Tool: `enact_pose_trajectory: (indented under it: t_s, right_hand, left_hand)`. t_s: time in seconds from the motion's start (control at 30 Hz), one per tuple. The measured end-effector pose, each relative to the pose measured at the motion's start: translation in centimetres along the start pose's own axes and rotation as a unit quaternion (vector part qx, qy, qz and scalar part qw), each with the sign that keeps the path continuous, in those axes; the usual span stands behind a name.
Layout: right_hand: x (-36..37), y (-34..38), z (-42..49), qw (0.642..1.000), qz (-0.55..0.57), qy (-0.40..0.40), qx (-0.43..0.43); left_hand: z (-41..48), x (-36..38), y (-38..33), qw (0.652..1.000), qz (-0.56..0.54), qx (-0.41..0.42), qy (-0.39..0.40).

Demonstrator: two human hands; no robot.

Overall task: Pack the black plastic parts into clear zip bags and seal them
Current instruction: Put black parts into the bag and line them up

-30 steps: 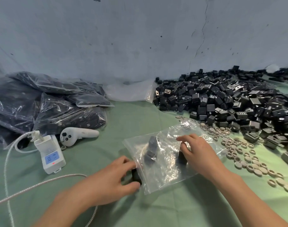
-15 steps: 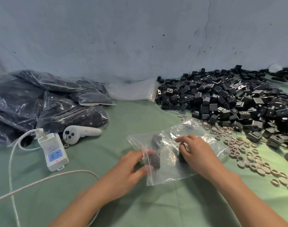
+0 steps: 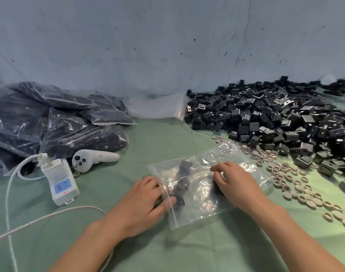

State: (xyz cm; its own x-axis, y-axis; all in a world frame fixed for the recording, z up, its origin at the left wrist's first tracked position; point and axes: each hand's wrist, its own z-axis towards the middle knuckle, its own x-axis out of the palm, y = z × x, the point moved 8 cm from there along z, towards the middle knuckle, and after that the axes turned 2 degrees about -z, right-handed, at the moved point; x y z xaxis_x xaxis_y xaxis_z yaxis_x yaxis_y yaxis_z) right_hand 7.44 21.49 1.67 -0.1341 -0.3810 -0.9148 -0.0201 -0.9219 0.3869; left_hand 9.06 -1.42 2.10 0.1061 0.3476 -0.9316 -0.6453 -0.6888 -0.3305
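At far left, full bags (image 3: pixel 55 130) of dark parts lie heaped against the wall (image 3: pixel 167 46). Just in front of them a white socket box (image 3: pixel 59 181) sits on the green-covered counter (image 3: pixel 157 146), a braided cable (image 3: pixel 49 214) looping beside it. A white controller (image 3: pixel 95 159) lies to its right. Further back, empty bags (image 3: pixel 156 108) lean at the foot of the wall. In the middle lies the bag (image 3: pixel 199 203), flat on the counter with its zip mouth facing left. It holds a few black parts (image 3: pixel 184 166), one near its back edge and others close to the mouth. The left hand (image 3: pixel 142 205) grips the mouth edge, fingers over the zip strip and thumb tip showing through the film beside one part; it is blurred. The right hand (image 3: pixel 236 181) rests on top of the bag with bent fingers, a dark part under its palm. Whether it pinches the film I cannot tell. To the right beige rings (image 3: pixel 291 183) are scattered, some touching the bag's far corner. Behind them spreads the pile (image 3: pixel 275 122) of loose black parts.
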Motion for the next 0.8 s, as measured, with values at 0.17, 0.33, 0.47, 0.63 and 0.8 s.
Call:
enact_pose_trajectory:
  t_s: [0.17, 0.33, 0.47, 0.63, 0.8]
  right_hand:
    - [-0.1, -0.3, 0.1, 1.0, 0.001, 0.004, 0.016]
    - [-0.8, -0.3, 0.5, 0.999, 0.012, -0.015, 0.039]
    - [-1.4, -0.4, 0.8, 0.998, 0.02, -0.032, 0.053]
    - [-1.7, 0.2, 1.7, 0.998, 0.04, -0.049, 0.022]
    - [-1.6, 0.7, 2.8, 0.998, 0.038, -0.046, 0.003]
  left_hand:
    - [-0.2, 0.5, 0.5, 1.0, 0.001, 0.006, -0.003]
    - [0.5, 0.5, -0.9, 0.998, -0.031, 0.017, -0.046]
    - [1.1, -0.3, -1.2, 0.997, -0.006, -0.003, -0.079]
    - [2.0, 0.2, -0.5, 0.999, -0.03, -0.014, -0.039]
    - [2.4, -2.2, 0.3, 0.994, -0.075, -0.029, -0.072]
